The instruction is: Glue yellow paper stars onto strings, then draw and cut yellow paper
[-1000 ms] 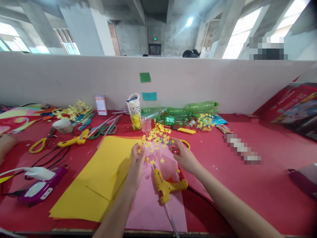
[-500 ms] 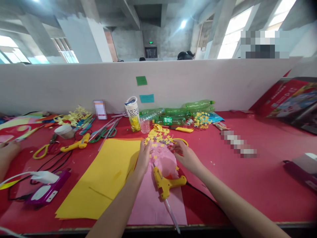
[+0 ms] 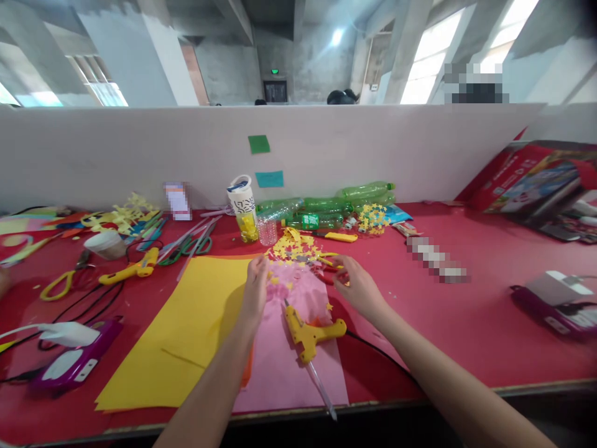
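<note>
My left hand (image 3: 255, 289) is closed at the edge of a clear plastic piece (image 3: 280, 283) with yellow stars on it; its fingertips are partly hidden. My right hand (image 3: 358, 283) is to the right of that piece, its fingers bent together. A small yellow bit shows by its thumb, too small to make out. A yellow glue gun (image 3: 308, 336) with a clear glue stick lies between my forearms on pink paper (image 3: 284, 373). Just beyond my hands is a heap of yellow stars (image 3: 298, 247). Red and yellow tool handles (image 3: 324, 274) lie beside my right fingers.
Yellow sheets (image 3: 186, 323) lie to the left. Green plastic bottles (image 3: 326, 205), a clear bottle (image 3: 268, 230), a white cup (image 3: 242, 205) and a yellow cutter (image 3: 340, 237) stand or lie behind. Purple power strips (image 3: 77, 358) sit left and right. Another glue gun (image 3: 133, 267) lies left.
My view has shifted slightly to the right. My hands have moved a little farther apart, the right one away from the plastic piece. The glue gun stays on the paper.
</note>
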Tool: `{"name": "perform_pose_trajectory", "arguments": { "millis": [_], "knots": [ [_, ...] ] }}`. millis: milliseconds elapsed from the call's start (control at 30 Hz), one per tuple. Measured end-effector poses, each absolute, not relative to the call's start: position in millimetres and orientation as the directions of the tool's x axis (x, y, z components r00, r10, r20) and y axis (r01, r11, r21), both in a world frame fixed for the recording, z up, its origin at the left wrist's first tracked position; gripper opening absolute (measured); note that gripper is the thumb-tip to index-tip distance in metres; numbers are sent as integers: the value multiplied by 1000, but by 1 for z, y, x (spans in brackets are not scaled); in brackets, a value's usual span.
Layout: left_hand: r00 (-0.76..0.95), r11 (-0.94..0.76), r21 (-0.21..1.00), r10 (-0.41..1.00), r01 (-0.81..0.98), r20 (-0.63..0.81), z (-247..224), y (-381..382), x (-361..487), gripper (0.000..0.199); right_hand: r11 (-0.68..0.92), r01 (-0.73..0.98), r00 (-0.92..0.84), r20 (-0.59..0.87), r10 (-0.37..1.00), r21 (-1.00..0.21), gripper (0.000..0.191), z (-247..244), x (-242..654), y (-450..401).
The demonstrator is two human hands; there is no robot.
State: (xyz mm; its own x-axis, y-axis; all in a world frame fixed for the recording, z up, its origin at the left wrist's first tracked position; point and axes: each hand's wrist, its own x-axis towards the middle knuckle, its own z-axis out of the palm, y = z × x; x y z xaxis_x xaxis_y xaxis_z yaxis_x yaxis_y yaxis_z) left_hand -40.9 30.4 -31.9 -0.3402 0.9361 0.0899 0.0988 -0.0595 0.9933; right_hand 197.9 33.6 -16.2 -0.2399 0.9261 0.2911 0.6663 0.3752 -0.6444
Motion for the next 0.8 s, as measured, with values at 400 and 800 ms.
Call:
{"name": "perform_pose_trajectory", "arguments": {
  "millis": [400, 800],
  "knots": [
    [-313, -369, 906, 853, 206, 418, -9, -15, -18, 26, 704, 638, -699, 149, 699, -311, 10, -28, 211, 22],
    [-111, -335, 908, 922, 252, 371, 7, -36, -4, 10, 622, 588, -551, 307, 776, -517, 16, -31, 211, 25]
  ]
}}
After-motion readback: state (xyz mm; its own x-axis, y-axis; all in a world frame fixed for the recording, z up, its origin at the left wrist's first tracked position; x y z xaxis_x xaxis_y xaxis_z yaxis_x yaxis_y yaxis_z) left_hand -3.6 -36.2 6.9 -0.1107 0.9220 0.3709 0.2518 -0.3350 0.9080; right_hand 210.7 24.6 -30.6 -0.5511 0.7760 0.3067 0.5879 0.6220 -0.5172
